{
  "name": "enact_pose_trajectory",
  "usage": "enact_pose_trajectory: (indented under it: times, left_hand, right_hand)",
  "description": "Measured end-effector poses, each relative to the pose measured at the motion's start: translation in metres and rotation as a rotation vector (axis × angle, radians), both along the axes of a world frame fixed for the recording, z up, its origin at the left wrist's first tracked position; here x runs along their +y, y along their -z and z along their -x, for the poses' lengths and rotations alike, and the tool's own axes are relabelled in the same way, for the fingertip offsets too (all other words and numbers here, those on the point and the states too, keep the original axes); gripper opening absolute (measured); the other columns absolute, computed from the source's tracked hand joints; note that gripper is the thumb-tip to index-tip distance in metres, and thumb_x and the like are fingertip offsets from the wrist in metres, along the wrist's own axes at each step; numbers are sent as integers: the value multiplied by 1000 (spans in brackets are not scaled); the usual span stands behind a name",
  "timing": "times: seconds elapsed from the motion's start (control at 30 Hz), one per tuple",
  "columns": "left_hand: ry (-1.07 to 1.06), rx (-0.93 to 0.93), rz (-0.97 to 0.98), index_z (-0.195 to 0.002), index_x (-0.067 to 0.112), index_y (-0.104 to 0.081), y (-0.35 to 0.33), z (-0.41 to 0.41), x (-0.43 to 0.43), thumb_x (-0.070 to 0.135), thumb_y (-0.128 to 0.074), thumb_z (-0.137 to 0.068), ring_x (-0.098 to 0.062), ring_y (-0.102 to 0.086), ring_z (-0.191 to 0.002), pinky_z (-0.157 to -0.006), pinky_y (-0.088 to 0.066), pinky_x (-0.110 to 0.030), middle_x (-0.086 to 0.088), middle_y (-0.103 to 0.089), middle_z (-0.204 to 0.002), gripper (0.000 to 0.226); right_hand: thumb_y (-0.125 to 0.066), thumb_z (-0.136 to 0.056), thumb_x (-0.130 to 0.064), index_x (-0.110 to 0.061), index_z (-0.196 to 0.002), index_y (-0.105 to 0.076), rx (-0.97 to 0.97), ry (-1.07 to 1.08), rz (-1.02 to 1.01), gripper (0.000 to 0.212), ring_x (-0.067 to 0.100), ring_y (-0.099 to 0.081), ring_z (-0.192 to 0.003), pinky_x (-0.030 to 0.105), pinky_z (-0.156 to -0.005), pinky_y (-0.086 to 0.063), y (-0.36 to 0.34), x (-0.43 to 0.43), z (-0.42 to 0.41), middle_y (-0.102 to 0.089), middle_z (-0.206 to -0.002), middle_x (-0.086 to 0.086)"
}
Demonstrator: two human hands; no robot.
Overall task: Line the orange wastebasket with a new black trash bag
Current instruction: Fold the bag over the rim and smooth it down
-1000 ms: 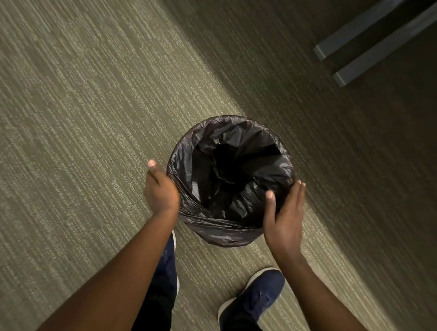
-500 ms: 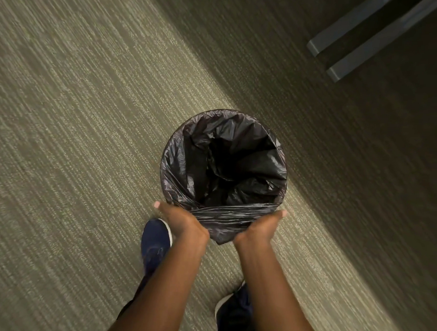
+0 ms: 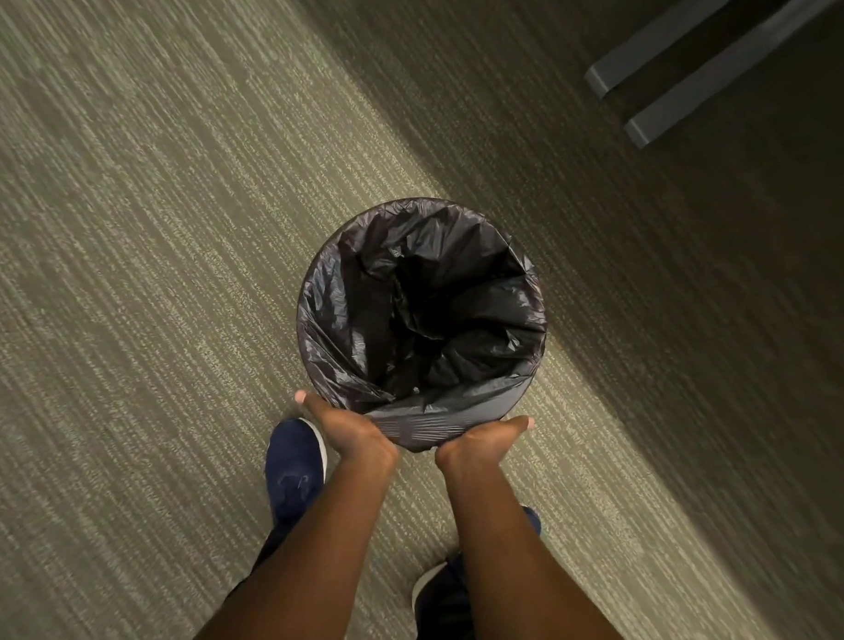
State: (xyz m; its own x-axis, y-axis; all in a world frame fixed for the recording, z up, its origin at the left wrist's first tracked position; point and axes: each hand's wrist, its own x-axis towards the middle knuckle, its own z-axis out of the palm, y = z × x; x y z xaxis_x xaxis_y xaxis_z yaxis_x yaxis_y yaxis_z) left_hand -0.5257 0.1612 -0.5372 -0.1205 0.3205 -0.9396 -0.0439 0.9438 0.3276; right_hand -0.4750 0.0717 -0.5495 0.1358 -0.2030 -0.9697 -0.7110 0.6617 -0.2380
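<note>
A round wastebasket stands on the carpet, fully covered by a black trash bag point(image 3: 420, 310) that is folded over its rim; none of the orange shows. The bag's crumpled inside sinks into the basket. My left hand point(image 3: 347, 429) presses against the near left side of the bag-covered wall, fingers wrapped under and hidden. My right hand point(image 3: 485, 441) does the same on the near right side, thumb pointing right. Both hands cup the basket from the near side.
Striped grey-green carpet point(image 3: 149, 262) lies all around, shaded dark to the right. Two grey furniture legs point(image 3: 667, 79) reach in at the top right. My blue shoes point(image 3: 295, 468) stand just behind the basket.
My hands slid from the basket's left and right sides round to its near side and now cup it low. The view shifted slightly; the basket stays on the carpet.
</note>
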Motion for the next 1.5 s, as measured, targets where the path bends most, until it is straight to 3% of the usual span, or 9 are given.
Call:
enact_pose_trajectory:
  times: [0.27, 0.4, 0.63, 0.8, 0.9, 1.07, 1.17, 1.3, 1.5]
  left_hand:
    - [239, 144, -251, -149, 13, -44, -5, 29, 62, 81, -18, -88, -36, -47, -138, -116, -33, -56, -15, -52, -148, 95]
    - [445, 142, -430, -140, 18, -54, -18, -10, 75, 83, -24, -83, -32, -56, -127, -108, -43, -48, -10, -60, -140, 92]
    - [774, 324, -528, -130, 11, -57, -8, -3, 75, 69, -21, -97, -40, -56, -120, -93, -44, -46, -18, -60, -132, 76]
    - [1113, 304, -907, -157, 20, -25, -14, -24, 109, 72, -23, -96, -29, -31, -147, -117, -28, -46, -9, -29, -163, 80]
    - [1352, 280, -978, -155, 22, -29, -14, -47, 112, 66, -30, -99, -29, -39, -142, -113, -36, -48, -8, -39, -158, 71]
    - [1283, 264, -717, -102, 12, -64, -11, -47, 136, 69, -35, -96, -33, -64, -92, -76, -48, -42, -7, -66, -91, 64]
    - [1329, 192, -630, -95, 16, -68, -15, -40, 143, 63, -58, -89, -26, -67, -88, -79, -53, -40, -7, -71, -93, 48]
    - [1422, 242, -651, -104, 14, -72, -20, -39, 139, 26, -69, -91, -29, -69, -91, -83, -56, -41, -8, -74, -96, 18]
    - [1359, 325, -743, -96, 12, -70, -57, -45, 101, 18, -67, -92, -26, -60, -76, -68, -40, -30, 0, -63, -77, 8]
  right_hand:
    - [-22, -95, -72, -12, -145, -50, -25, -471, 560, 83, 36, -51, -131, 42, -103, -40, -19, -38, -39, -53, -147, 13]
    - [-25, -93, -74, -20, -140, -55, -233, -612, 537, 78, 35, -59, -122, 45, -104, -46, -30, 4, -60, -61, -140, 10]
    - [-17, -95, -75, -12, -141, -56, -91, -677, 584, 87, 40, -55, -127, 49, -109, -43, -20, -17, -78, -58, -141, 17]
    - [-28, -102, -62, -16, -156, -34, -706, -1157, 1073, 71, 26, -35, -148, 44, -119, -29, -24, -11, -98, -39, -160, 9]
    - [-29, -101, -65, -22, -157, -29, -779, -1492, 1046, 71, 24, -36, -148, 41, -116, -31, -17, 1, -111, -39, -161, 6]
    - [-16, -92, -79, -21, -146, -52, -388, -1291, 642, 88, 37, -47, -139, 48, -114, -34, -26, -14, -147, -54, -148, 16]
    - [-23, -84, -87, -21, -148, -50, -317, -1080, 512, 96, 35, -47, -140, 50, -117, -35, -33, -26, -143, -49, -153, 13]
    - [-36, -84, -86, -19, -131, -66, -263, -909, 189, 87, 24, -71, -105, 39, -87, -57, -41, -46, -116, -73, -123, 9]
    - [-46, -82, -83, -20, -157, -31, -130, -855, 496, 99, 37, -48, -138, 51, -112, -42, -65, -72, -99, -46, -155, 13]
